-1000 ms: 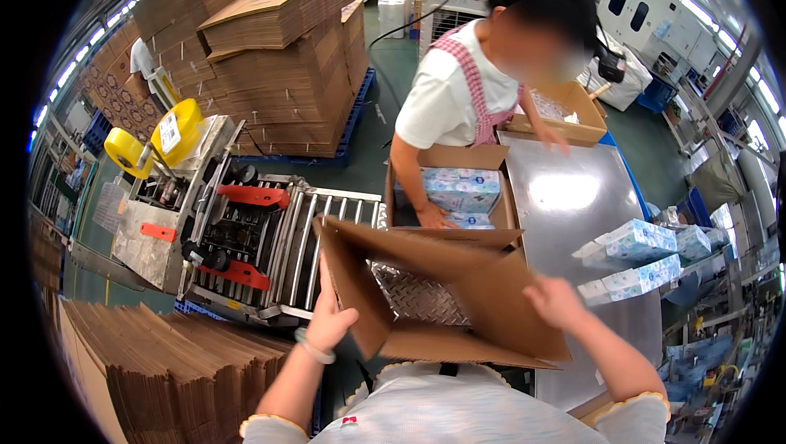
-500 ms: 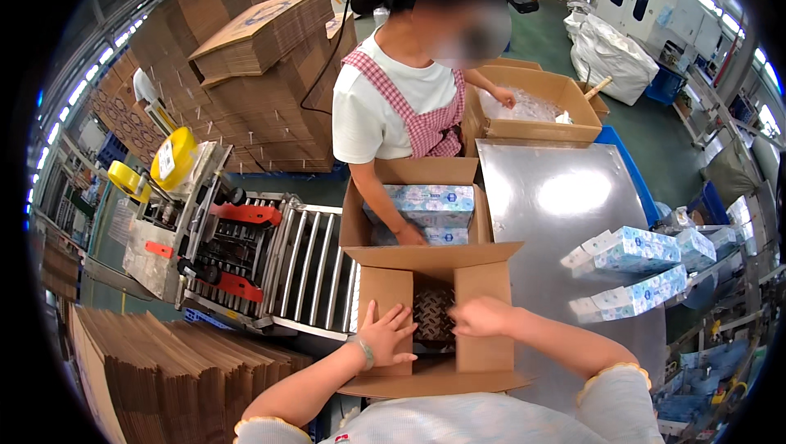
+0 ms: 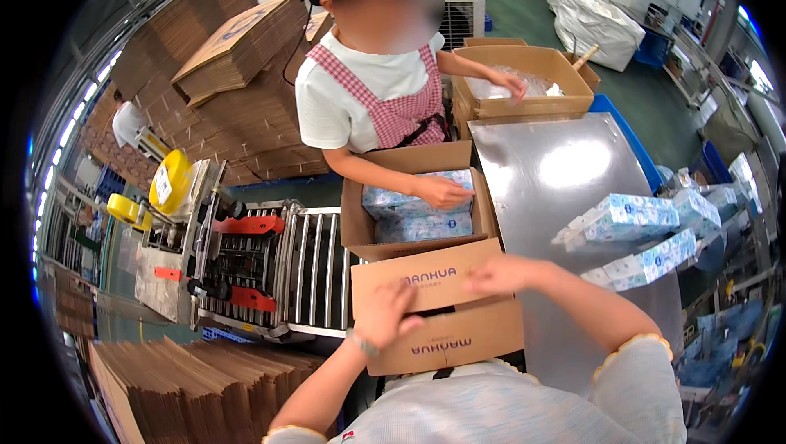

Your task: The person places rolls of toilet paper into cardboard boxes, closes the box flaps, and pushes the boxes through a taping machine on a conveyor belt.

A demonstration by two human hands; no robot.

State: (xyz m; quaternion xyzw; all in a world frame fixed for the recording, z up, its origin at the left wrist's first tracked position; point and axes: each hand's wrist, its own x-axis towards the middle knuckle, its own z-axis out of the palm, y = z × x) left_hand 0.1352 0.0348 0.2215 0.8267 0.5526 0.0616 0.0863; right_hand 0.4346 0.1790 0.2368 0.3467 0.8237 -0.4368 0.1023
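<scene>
A cardboard box (image 3: 438,347) stands right in front of me, its far and near top flaps folded inward with a narrow dark gap between them. On the left end of the flaps lies my left hand (image 3: 385,313), open, thumb apart from the fingers. My right hand (image 3: 498,274) rests its somewhat blurred fingers on the right part of the far flap, holding nothing. The flaps hide the box's inside. Just beyond stands a second, open box (image 3: 360,235) with blue-and-white patterned packs (image 3: 426,227) in it. A co-worker's hand (image 3: 442,192) is over those packs.
A roller conveyor (image 3: 319,280) leads left to a taping machine with yellow tape rolls (image 3: 170,180). Flat cartons (image 3: 205,387) stand at lower left. To the right is a metal table (image 3: 548,198) with patterned packs (image 3: 630,219). The co-worker (image 3: 368,108) stands across, beside another open box (image 3: 532,108).
The far and near flaps have come down over the box, covering the side flaps and the dark inside. Both my hands now lie on top. The co-worker's hand has risen from the packs.
</scene>
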